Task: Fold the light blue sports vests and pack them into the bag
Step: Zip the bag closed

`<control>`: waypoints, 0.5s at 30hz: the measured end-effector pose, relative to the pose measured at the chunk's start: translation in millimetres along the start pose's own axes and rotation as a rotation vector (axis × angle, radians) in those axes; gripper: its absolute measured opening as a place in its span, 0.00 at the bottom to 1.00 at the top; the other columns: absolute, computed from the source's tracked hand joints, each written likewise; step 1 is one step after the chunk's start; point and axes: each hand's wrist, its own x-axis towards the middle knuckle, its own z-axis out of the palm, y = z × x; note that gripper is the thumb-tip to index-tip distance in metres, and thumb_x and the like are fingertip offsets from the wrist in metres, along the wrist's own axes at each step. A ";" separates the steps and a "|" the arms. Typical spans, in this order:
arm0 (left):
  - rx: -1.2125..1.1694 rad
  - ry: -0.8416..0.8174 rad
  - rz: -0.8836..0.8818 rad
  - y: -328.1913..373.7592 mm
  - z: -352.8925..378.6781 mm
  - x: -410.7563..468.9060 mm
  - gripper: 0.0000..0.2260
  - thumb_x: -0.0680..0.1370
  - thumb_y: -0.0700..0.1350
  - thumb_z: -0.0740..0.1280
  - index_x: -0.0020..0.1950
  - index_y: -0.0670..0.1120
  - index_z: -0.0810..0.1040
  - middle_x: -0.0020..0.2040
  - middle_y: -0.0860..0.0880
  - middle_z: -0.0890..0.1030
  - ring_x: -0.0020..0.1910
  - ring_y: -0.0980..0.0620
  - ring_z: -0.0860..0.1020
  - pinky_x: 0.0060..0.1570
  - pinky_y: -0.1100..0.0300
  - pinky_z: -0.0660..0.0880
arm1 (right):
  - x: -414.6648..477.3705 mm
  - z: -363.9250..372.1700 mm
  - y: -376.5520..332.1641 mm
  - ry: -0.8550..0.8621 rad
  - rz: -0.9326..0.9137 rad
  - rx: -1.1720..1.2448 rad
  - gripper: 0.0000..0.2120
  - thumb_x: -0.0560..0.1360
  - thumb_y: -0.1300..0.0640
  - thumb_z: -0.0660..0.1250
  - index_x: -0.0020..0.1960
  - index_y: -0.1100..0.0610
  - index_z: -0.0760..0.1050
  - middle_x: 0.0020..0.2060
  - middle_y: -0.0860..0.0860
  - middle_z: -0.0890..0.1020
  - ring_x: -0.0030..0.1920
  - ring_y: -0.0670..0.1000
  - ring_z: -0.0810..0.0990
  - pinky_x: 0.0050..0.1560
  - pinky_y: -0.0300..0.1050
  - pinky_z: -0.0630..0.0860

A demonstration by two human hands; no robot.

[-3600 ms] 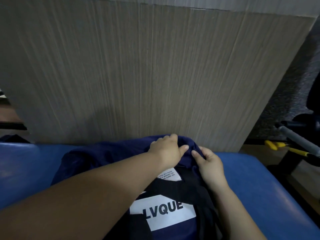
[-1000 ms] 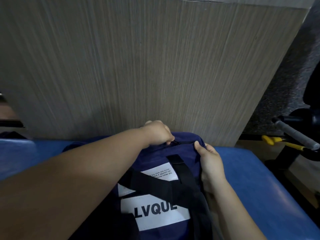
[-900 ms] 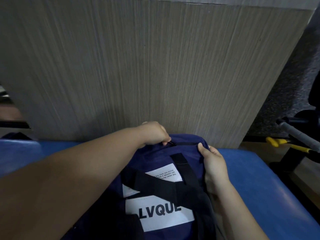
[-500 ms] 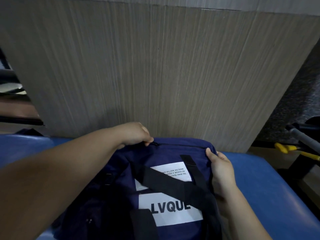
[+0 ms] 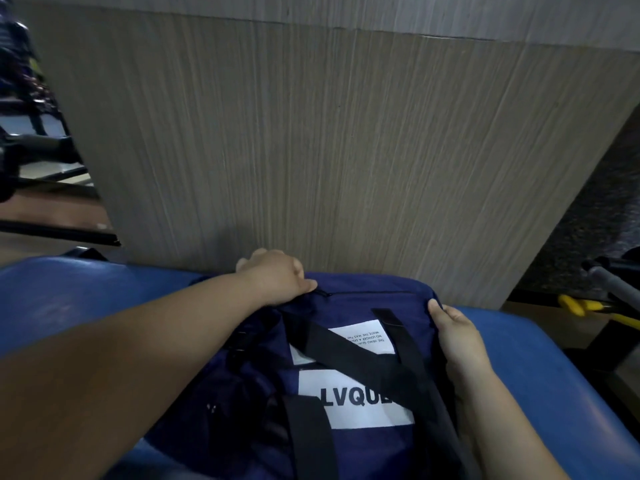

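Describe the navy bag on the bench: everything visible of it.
The bag is soft navy fabric, lying flat on the blue padded bench before a wood-grain panel. Black webbing straps cross its face over white labels, one reading partly "LVQU". The top zip looks closed right of the zip pull, which the left hand pinches; the right hand grips its right top corner.
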 end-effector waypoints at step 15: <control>-0.047 0.051 0.011 -16.3 6.2 -63.8 0.26 0.77 0.65 0.59 0.61 0.45 0.72 0.62 0.46 0.77 0.58 0.46 0.75 0.50 0.55 0.68 | -57.7 -33.6 15.7 0.001 0.022 -0.234 0.26 0.79 0.44 0.66 0.73 0.51 0.66 0.66 0.48 0.74 0.63 0.54 0.76 0.65 0.53 0.72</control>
